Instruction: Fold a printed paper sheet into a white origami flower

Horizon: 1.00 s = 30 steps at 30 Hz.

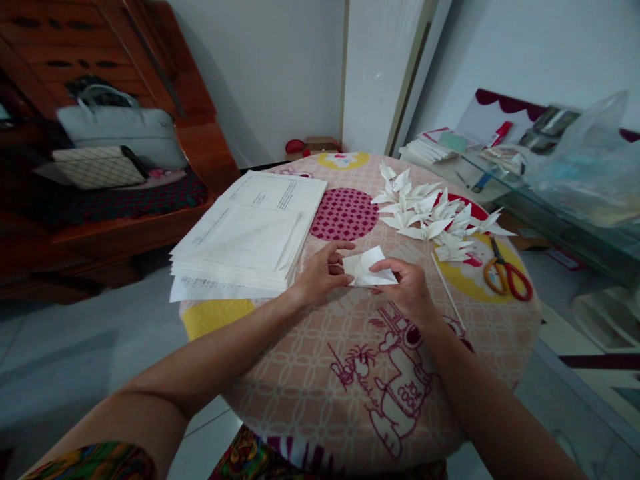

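Observation:
A small folded white paper piece [367,268] lies on the round table covered by a patterned cloth [320,393]. My left hand [320,273] pinches its left edge with curled fingers. My right hand [407,287] presses on its right side, fingers bent over the paper. Behind the hands lies a pile of several finished folded white paper shapes [433,213]. A thick stack of white printed sheets [250,233] sits at the table's left.
Orange-handled scissors [505,273] lie at the table's right, with a thin white stick [447,293] beside my right hand. A wooden bench with bags [120,133] stands to the left. A glass table with papers and a plastic bag [565,167] stands to the right.

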Motion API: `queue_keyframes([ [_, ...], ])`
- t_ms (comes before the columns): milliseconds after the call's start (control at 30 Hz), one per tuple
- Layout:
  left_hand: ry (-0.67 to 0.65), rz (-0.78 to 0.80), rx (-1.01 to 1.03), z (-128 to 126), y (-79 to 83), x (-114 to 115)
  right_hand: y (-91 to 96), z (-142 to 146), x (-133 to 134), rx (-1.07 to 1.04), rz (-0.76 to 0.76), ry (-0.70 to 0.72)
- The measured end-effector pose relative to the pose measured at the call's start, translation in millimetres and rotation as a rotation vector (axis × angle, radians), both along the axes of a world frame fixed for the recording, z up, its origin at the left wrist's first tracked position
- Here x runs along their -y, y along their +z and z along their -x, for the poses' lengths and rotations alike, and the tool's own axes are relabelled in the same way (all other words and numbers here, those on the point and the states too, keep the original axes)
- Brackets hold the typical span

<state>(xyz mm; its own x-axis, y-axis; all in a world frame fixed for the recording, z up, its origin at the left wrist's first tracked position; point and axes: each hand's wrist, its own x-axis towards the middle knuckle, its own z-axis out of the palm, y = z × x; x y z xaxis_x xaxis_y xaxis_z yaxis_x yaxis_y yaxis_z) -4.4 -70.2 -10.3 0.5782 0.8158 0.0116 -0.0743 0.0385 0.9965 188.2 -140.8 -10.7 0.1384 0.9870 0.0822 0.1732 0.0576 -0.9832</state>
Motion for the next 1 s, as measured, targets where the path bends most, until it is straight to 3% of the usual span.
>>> queue_keyframes([
  [133,0.081,0.016,-0.004,1.1,0.6,-2.8,-3.7,3.0,0.3,-0.006,-0.004,0.022],
  [500,0.045,0.129,0.048,0.5,7.5,2.2,7.3,10.9,3.2,-0.202,-0.003,0.069],
  [1000,0.089,0.131,-0.082,-0.6,7.8,2.3,3.3,3.4,3.2,-0.084,-0.036,0.182],
])
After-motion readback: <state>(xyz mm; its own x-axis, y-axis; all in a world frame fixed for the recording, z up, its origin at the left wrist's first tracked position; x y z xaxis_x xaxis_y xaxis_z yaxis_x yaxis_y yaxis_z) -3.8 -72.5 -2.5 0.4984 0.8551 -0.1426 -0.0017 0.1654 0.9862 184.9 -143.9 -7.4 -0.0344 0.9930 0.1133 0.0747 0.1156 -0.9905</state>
